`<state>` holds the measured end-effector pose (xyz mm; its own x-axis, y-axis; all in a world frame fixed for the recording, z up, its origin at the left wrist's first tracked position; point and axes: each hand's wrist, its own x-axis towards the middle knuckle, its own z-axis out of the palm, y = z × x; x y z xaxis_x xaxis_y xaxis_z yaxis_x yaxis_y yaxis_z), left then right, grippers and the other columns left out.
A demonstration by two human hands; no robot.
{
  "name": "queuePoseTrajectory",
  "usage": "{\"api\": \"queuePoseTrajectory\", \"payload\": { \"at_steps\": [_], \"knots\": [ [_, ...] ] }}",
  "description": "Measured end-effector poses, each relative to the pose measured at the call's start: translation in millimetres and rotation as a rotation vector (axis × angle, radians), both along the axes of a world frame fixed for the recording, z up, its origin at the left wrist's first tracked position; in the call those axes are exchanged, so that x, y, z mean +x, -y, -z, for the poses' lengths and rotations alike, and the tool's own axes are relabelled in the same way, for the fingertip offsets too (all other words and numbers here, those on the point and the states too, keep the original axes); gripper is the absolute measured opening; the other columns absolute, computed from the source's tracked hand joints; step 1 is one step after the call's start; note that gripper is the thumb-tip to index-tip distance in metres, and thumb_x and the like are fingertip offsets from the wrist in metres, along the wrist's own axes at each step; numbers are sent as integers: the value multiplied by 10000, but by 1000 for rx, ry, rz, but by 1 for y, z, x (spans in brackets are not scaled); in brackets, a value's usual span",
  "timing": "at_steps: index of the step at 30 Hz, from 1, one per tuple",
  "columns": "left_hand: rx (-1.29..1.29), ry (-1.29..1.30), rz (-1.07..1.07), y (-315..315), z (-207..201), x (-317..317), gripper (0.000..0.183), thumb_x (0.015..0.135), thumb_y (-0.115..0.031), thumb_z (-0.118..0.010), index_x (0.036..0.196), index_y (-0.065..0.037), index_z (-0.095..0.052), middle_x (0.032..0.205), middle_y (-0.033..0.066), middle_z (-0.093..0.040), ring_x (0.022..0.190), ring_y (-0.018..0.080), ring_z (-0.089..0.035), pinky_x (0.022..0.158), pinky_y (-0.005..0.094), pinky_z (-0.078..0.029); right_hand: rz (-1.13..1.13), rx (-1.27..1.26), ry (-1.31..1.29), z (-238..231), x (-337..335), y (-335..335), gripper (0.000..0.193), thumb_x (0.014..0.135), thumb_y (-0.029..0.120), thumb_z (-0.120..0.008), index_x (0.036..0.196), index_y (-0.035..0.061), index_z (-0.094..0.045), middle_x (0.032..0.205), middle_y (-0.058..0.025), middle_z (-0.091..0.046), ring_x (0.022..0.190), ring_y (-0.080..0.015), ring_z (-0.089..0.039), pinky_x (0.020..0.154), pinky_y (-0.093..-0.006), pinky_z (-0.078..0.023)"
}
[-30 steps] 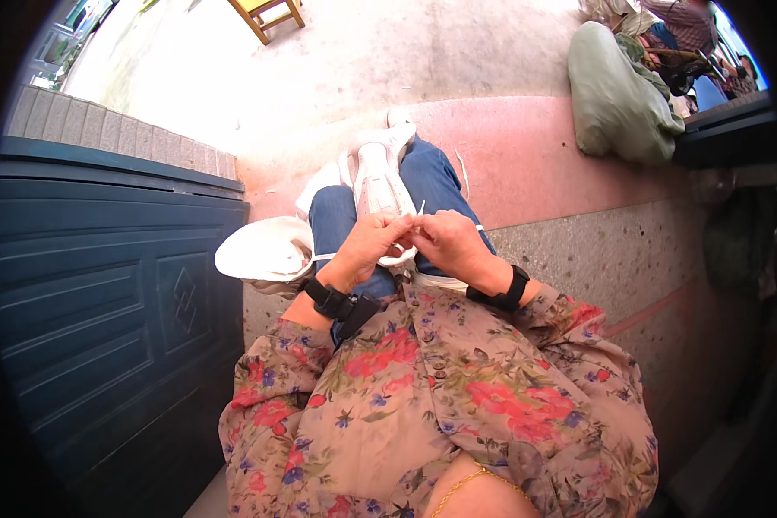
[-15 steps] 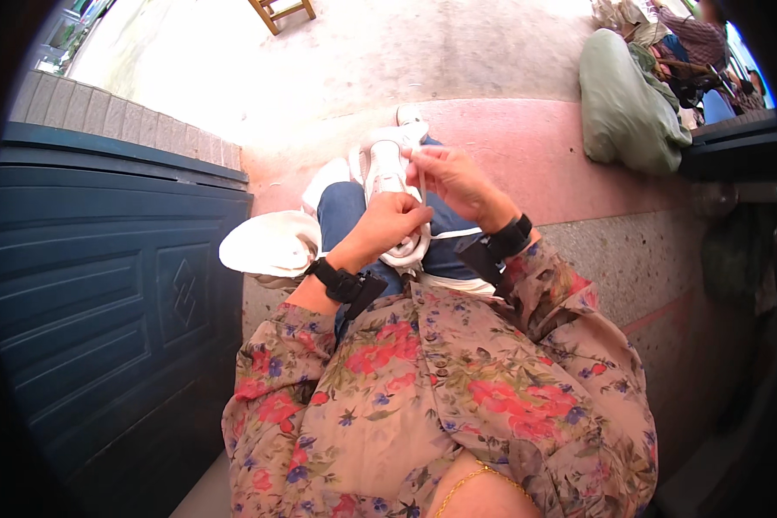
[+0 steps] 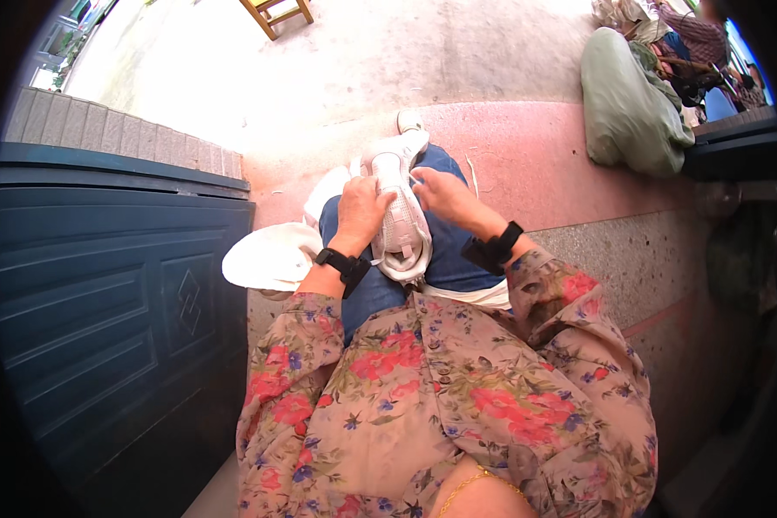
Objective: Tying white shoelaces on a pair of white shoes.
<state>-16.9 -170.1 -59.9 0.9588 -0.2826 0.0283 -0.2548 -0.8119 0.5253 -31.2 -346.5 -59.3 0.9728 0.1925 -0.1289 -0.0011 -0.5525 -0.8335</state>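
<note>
A white lace-up shoe (image 3: 413, 231) lies lengthwise over my lap, its opening toward me and its toe pointing away. Against its left side rests my left hand (image 3: 361, 210), fingers curled over the edge and thumb toward the tongue. On the opposite edge, beside the lacing, my right hand (image 3: 445, 195) is closed in a pinch at a white shoelace; the fingertips partly hide it. A loose length of lace (image 3: 472, 175) sticks out beyond that hand. My legs, in blue trousers (image 3: 451, 252), lie under the shoe.
At my left are a white cloth-like bundle (image 3: 270, 257) and a dark blue panelled door (image 3: 104, 276). A large grey-green sack (image 3: 623, 104) stands at the far right, near a person in a checked top (image 3: 695, 39). A wooden stool (image 3: 276, 13) is at the top.
My hands have separated: the left moved forward to the shoe's left side, the right slightly nearer me. More of the shoe's opening shows. A loose lace end now appears at the right.
</note>
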Motion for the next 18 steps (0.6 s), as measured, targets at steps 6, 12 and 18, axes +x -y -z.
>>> {"api": "queuePoseTrajectory", "payload": {
  "at_steps": [6, 12, 18],
  "knots": [
    [-29, -66, -12, 3, 1, 6, 242, 672, -220, -686, 711, 8, -616, 701, 176, -599, 658, 310, -587, 592, 371, -450, 58, -12, 52, 8, -4, -14, 192, 789, 173, -520, 808, -2, -597, 763, -214, -593, 752, -361, -584, 670, -420, -457],
    [-99, -117, -59, 2, 6, 9, 245, 661, -241, -693, 675, -11, -610, 666, 188, -596, 653, 329, -594, 587, 387, -462, 95, -64, 87, 7, 0, -17, 173, 752, 141, -517, 759, -1, -617, 755, -209, -596, 743, -349, -588, 670, -412, -461],
    [-117, -165, -124, 3, 9, 9, 268, 636, -266, -712, 684, -20, -617, 667, 183, -603, 642, 311, -601, 595, 366, -473, 51, -193, 116, 6, -1, -20, 181, 776, 150, -485, 784, 7, -595, 784, -201, -589, 762, -363, -575, 675, -429, -457]
  ]
}}
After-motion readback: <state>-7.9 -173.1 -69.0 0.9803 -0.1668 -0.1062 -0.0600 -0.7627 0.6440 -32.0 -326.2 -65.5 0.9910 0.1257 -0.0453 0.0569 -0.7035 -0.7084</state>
